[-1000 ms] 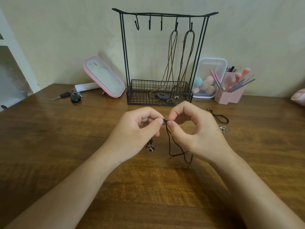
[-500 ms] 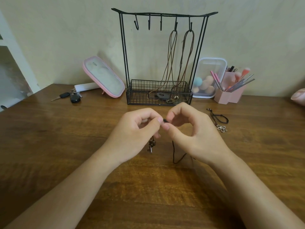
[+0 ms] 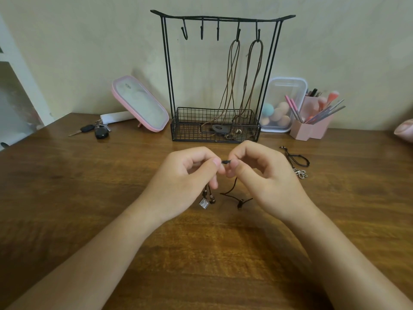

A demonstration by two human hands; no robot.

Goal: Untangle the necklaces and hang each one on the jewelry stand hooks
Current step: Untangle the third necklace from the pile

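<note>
Slacker than before, the thin black cord necklace (image 3: 240, 202) trails its knotted tail between both wrists. Fingers of the left hand (image 3: 183, 186) and right hand (image 3: 263, 182) pinch its end above the brown wooden bench (image 3: 67, 198). Behind stands the black wire jewelry stand (image 3: 169, 74); a black flower-pendant necklace (image 3: 301, 173) lies right.

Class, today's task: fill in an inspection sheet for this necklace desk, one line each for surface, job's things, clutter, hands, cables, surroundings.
Surface: brown wooden table.
Job's things: jewelry stand upright at the back; brown necklaces hang on its two rightmost hooks, three hooks free; black cord necklace held; flower-pendant necklace lies on the table, right.
Clutter: keys, pink mirror, clear box of sponges, pink brush holder.
Hands: left hand and right hand both pinch the black cord necklace above the table.
Cables: nothing seen.
Surroundings: pale wall behind; white shelf at left.
</note>
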